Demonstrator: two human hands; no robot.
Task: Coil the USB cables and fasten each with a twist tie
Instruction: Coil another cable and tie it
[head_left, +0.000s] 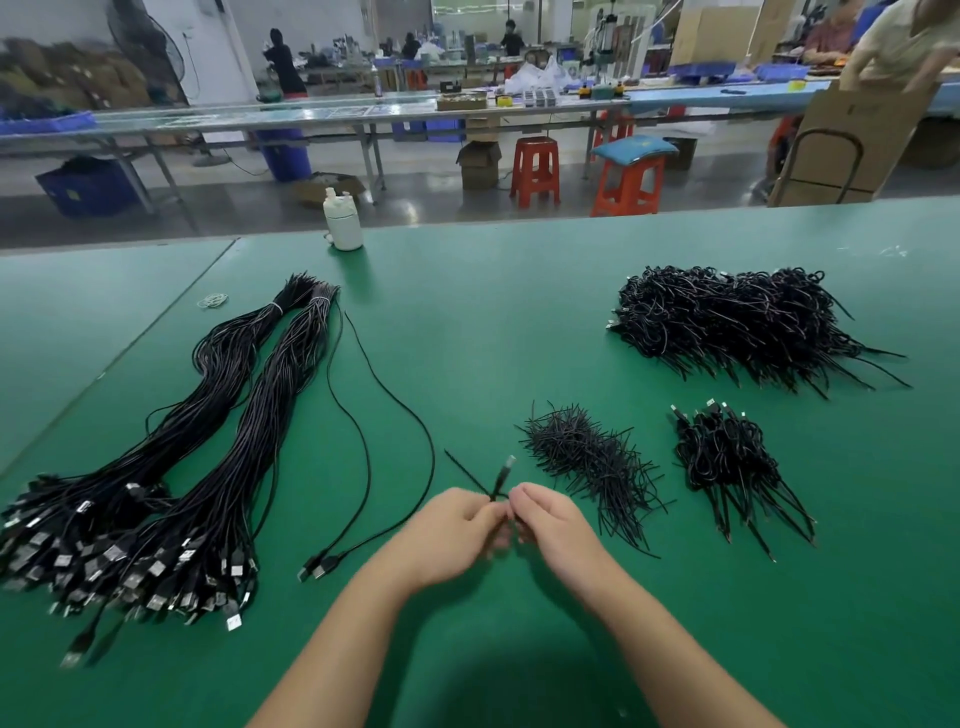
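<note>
Now both hands' fingers (496, 512) pinch a coiled cable (503, 475) between them — its twist tie (465, 470) sticking out leftward.

table (519, 322): plain green
cable bundles (197, 441): black, silver plug ends
twist ties (587, 462): black
coiled cables (737, 322): black
bottle (343, 223): white
stools (535, 171): orange-red
cushion (634, 147): teal
bins (85, 187): blue

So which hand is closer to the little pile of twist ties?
Right. The right hand sits just beside the twist ties; the left hand is farther off, on the other side.
</note>
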